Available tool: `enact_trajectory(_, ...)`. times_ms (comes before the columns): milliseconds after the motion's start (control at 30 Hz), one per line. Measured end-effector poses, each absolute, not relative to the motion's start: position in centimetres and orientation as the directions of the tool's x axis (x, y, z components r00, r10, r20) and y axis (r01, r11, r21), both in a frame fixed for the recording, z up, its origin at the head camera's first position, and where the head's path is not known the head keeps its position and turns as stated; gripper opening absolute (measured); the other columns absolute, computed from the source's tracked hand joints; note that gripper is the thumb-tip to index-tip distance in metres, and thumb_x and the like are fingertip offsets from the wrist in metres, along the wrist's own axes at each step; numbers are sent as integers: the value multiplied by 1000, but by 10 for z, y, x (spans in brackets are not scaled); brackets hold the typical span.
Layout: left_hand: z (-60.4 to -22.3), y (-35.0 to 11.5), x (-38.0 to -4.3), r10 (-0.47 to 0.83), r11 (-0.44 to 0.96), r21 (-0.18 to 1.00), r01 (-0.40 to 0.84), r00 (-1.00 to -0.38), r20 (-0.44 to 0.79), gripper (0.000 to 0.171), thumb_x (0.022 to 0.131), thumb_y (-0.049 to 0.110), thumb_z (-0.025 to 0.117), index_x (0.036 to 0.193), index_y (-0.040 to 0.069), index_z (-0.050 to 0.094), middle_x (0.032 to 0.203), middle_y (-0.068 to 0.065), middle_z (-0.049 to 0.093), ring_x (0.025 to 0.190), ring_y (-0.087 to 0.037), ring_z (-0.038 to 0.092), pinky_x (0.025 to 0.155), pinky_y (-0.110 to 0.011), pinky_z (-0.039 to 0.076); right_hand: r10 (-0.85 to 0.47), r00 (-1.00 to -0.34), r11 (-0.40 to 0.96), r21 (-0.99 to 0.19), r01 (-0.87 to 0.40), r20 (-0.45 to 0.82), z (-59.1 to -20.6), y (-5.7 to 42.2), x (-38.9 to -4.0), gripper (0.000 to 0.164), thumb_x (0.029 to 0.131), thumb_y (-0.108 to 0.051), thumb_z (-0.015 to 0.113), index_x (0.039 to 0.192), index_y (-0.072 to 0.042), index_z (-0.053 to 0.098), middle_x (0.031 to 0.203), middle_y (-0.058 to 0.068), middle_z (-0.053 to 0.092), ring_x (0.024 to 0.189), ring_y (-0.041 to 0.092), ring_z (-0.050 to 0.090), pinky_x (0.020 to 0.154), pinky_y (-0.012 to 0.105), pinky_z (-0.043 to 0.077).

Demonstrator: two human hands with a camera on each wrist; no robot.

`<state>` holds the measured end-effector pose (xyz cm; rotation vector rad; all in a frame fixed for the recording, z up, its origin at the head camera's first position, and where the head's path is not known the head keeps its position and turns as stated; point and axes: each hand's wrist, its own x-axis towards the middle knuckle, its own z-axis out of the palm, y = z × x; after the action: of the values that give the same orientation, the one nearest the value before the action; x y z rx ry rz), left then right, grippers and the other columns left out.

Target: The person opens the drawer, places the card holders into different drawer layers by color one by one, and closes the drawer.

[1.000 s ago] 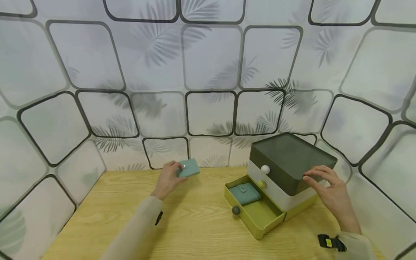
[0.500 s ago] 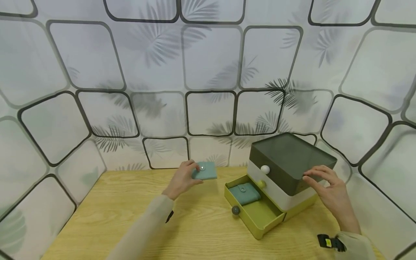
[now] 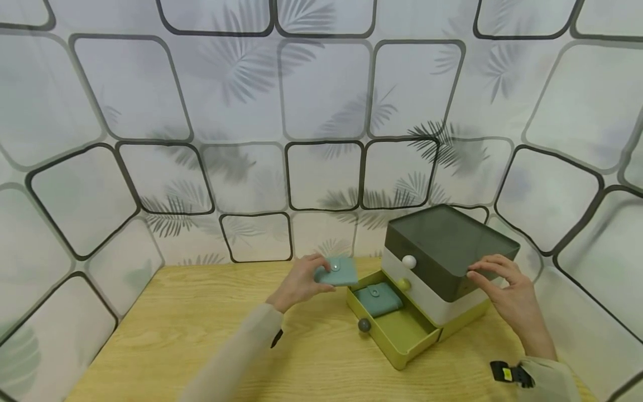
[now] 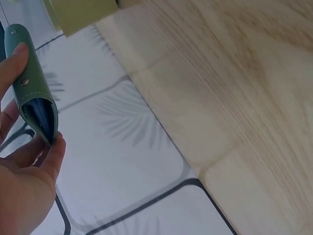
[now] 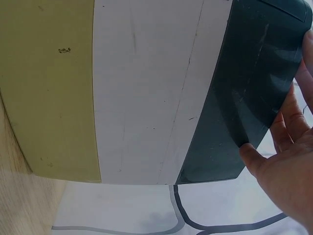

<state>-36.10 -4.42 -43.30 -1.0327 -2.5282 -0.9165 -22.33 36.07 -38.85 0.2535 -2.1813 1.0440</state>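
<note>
My left hand [image 3: 301, 282] pinches a small teal wallet [image 3: 339, 271] with a snap button, thumb below and fingers above. It hangs over the table beside the open drawer's left corner. In the left wrist view the wallet [image 4: 32, 73] appears end-on, with its folded layers showing. A second teal wallet [image 3: 378, 300] lies inside the pulled-out olive drawer [image 3: 397, 346] at the bottom of a drawer box [image 3: 452, 240]. My right hand [image 3: 509, 296] holds the box's dark top tier at its near right edge. The right wrist view shows that thumb [image 5: 252, 156] on the dark side wall [image 5: 239, 98].
The drawer box has a white middle tier [image 3: 424, 298] and round knobs, one white [image 3: 409, 262], one olive [image 3: 404, 285] and one dark [image 3: 364, 325]. It stands on a light wooden table [image 3: 201, 312]. A patterned wall covering [image 3: 326, 95] surrounds the back and sides.
My left hand has carried the wallet rightward and slightly down, close to the open drawer. My right hand stays at the box, and the drawer and the wallet in it have not moved.
</note>
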Motion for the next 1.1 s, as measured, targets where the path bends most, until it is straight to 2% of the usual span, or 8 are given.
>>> enact_trajectory(300,-431,-12,-350,655,517,436,737,-668,354,33,74,27,87,97,18,66,104,3,66,94,-12,57,83,-27,47,117,-741,658,-610,-441,662,-387,358,-222,15,83,2,73,98,-1,74,107,-17,58,114,-5,43,93,9,27)
enact_trajectory(700,-424,42,-337,812,475,280,834,-538,226,33,75,35,86,98,19,69,105,7,66,92,-6,57,84,-17,44,126,-751,659,-620,-425,648,-386,356,-220,15,85,-2,73,101,-2,73,109,-20,57,120,-6,40,98,11,25)
enact_trajectory(967,-428,64,-327,834,506,321,801,-549,58,24,80,32,82,99,23,70,116,8,65,107,-8,57,89,-19,46,131,-746,659,-619,-427,653,-388,358,-222,16,85,0,73,100,-1,73,109,-20,57,119,-7,41,96,9,26)
enact_trajectory(1100,-426,69,-324,849,496,311,811,-527,21,22,82,27,80,101,23,70,124,6,62,119,-13,54,94,-21,46,135,-735,661,-613,-433,665,-388,358,-222,16,83,2,73,99,-1,73,107,-20,58,116,-6,42,95,8,27)
